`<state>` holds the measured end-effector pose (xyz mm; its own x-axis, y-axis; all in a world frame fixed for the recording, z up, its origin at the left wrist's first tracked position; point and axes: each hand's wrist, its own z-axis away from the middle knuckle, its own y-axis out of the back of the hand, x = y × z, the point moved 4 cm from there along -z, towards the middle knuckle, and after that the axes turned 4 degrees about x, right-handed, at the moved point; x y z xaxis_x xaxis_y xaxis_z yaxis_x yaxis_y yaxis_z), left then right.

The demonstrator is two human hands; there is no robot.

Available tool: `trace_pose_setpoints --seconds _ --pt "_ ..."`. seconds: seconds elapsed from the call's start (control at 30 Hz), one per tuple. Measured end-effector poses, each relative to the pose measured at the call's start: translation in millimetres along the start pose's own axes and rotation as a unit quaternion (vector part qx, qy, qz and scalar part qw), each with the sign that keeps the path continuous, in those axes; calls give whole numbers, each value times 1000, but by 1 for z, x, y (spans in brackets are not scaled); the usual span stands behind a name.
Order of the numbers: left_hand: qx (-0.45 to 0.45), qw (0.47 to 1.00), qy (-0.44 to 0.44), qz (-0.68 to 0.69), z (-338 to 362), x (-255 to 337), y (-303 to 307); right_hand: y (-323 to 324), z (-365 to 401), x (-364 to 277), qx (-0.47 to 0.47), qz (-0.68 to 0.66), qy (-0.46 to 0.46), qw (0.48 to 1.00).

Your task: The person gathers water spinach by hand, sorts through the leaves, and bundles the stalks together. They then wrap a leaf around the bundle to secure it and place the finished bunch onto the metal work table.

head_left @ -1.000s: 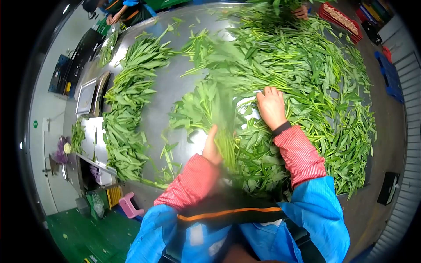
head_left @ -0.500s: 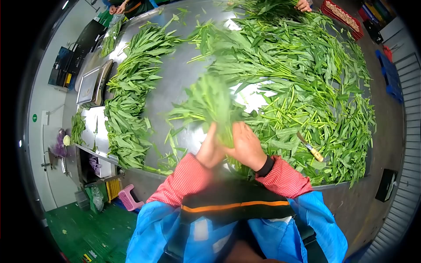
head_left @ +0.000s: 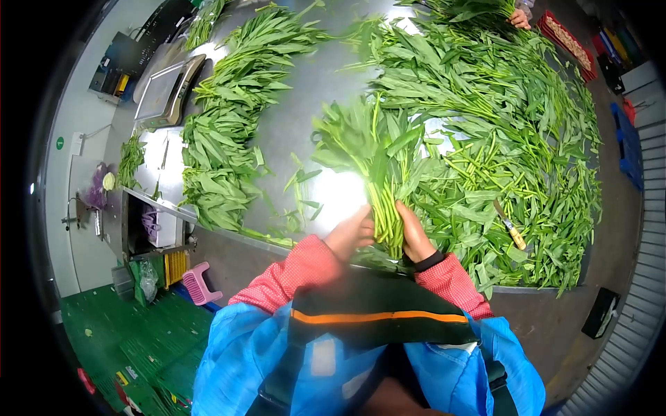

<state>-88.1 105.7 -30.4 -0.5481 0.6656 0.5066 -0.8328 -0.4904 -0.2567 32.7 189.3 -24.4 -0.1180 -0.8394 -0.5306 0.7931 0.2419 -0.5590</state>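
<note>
A bunch of water spinach (head_left: 386, 208) stands between my hands near the table's front edge, leaves pointing away from me and stems toward me. My left hand (head_left: 352, 233) has its fingers curled against the left side of the stems. On the other side, my right hand (head_left: 416, 237) presses along the stems, its fingers partly hidden behind them. To the right of my right hand, a knife (head_left: 512, 227) with a wooden handle rests on a wide heap of loose water spinach (head_left: 479, 170).
Bundled greens (head_left: 225, 132) line the table's left side beside a weighing scale (head_left: 168, 93). Another person's hand (head_left: 519, 19) touches greens at the far right, near red crates (head_left: 567, 45). A pink stool (head_left: 201, 284) stands on the floor to the left.
My hands have parted from close together to opposite sides of the stems. The blurred bunch has become steadier and its stems show clearly. The whole view has shifted slightly.
</note>
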Motion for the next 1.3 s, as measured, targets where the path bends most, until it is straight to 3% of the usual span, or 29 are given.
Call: trace_pose_setpoints --seconds 0.13,0.2,0.27,0.33,0.4,0.43,0.53,0.63,0.8,0.87,1.0,1.07,1.17,1.3 --pt "47 999 26 -2 -14 8 15 -8 5 -5 14 52 32 998" --pt "39 998 9 -41 -21 20 11 -4 -5 5 75 200 102 972" --pt "5 994 -32 -102 -14 39 -1 -15 0 4 78 295 155 940" --pt "-5 997 -44 -65 -20 38 2 -13 -7 11 101 344 196 913" --pt "-43 995 -91 4 -20 28 7 -12 -4 11 90 217 177 956" --pt "-41 992 -118 8 -14 27 8 -6 -9 19 72 112 119 984" --pt "-56 993 -61 89 -7 7 10 2 -9 29 146 27 35 988" --pt "-51 995 -74 51 -3 1 12 5 -8 32 117 31 -14 993" --pt "-16 997 -72 -16 -9 -3 23 -4 0 23 56 60 -14 997" --pt "-3 991 -132 13 -10 -5 28 -2 -1 22 43 51 -30 997" --pt "-54 988 -146 -4 -15 -15 33 11 -17 36 39 173 51 983" --pt "-39 984 -155 76 -16 -19 33 3 -10 28 42 152 20 987" --pt "21 990 -53 131 -24 -34 51 24 -17 39 69 131 3 989" --pt "72 986 -110 104 5 1 65 13 -7 31 52 114 -7 992"
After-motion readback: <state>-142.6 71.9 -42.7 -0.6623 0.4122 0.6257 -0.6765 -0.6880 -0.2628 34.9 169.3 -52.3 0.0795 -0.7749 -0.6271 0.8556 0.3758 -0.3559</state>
